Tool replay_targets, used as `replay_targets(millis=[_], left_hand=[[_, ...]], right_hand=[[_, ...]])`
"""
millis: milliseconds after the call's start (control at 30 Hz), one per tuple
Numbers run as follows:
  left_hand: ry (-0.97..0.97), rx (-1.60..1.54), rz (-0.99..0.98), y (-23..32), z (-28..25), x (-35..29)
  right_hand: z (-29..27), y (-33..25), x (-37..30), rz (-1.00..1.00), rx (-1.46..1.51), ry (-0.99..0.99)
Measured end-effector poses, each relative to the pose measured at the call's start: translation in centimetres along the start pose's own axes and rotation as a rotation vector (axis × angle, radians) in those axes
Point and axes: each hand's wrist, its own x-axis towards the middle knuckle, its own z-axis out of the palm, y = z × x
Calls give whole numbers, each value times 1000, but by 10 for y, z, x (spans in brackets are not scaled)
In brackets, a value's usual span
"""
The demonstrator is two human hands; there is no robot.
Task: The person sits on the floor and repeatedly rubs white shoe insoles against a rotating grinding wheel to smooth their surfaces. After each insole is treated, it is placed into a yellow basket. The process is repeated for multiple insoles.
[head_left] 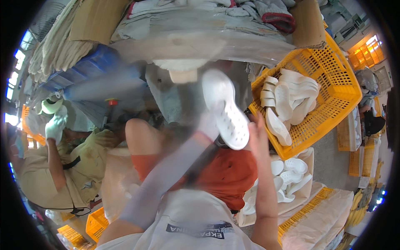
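Dark print with pale lettering (196, 230), upside down in this view, crosses the wearer's white shirt (177, 212) at 6 o'clock. Toward 2 o'clock, a tilted yellow basket (355, 91) holds cream shoe-shaped pieces (283, 100); at 4 o'clock, a lined crate (306, 192) holds white clogs (290, 177). A cardboard box (309, 25) at 12 o'clock contains pale textiles (250, 13), some red-edged. Near the centre, a blurred perforated clog (236, 125) slants from 11 toward 5 o'clock. The left hand (209, 123), its forearm rising from 7 o'clock, is closed on the perforated clog's left side. The right hand (259, 139) points upward beside its right edge; whether those fingers grip it cannot be told.
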Motion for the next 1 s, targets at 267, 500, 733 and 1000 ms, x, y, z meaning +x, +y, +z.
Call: replay_targets(millis=[267, 500, 733, 1000], left_hand=[[-31, 287, 286, -6, -21, 130], [54, 518, 68, 20, -92, 133], [11, 839, 237, 70, -74, 62], [129, 687, 229, 41, -21, 94]], right_hand=[[93, -88, 51, -35, 379, 258], [124, -85, 93, -66, 159, 113], [146, -83, 138, 134, -142, 5], [83, -103, 26, -133, 36, 17]])
